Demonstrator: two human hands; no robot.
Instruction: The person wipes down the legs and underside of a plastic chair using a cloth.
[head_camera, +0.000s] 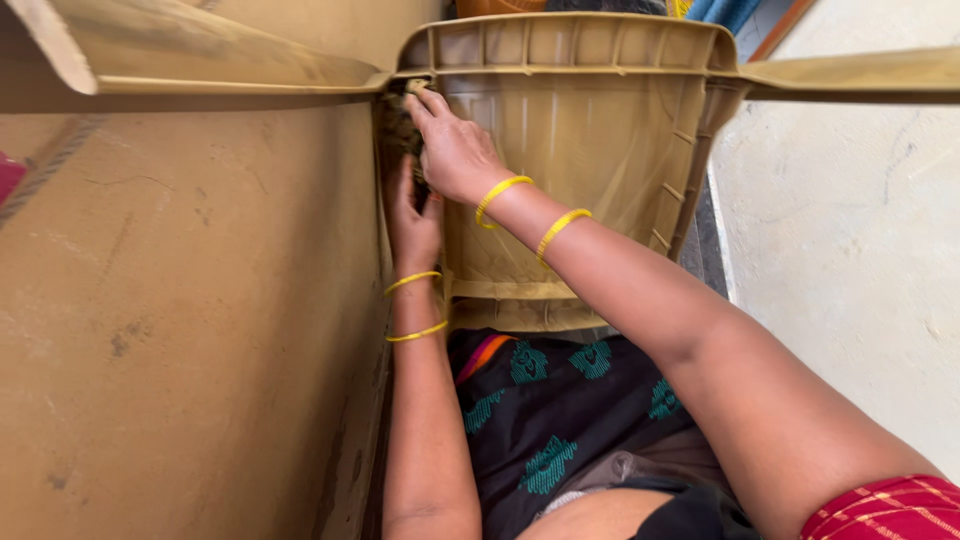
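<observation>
Both bangled forearms outstretched, right hand (452, 150) above left hand (412, 222), each grip's closure unclear, against tan plastic chair (590, 130).

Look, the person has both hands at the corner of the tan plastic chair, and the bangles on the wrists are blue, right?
Not quite. The head view shows both the left hand and the right hand at the corner of the tan plastic chair, but the bangles on the wrists are yellow, not blue.

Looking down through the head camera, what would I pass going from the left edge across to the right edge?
Tan wall → left hand → right hand → ribbed underside of the tan plastic chair → pale floor.
</observation>
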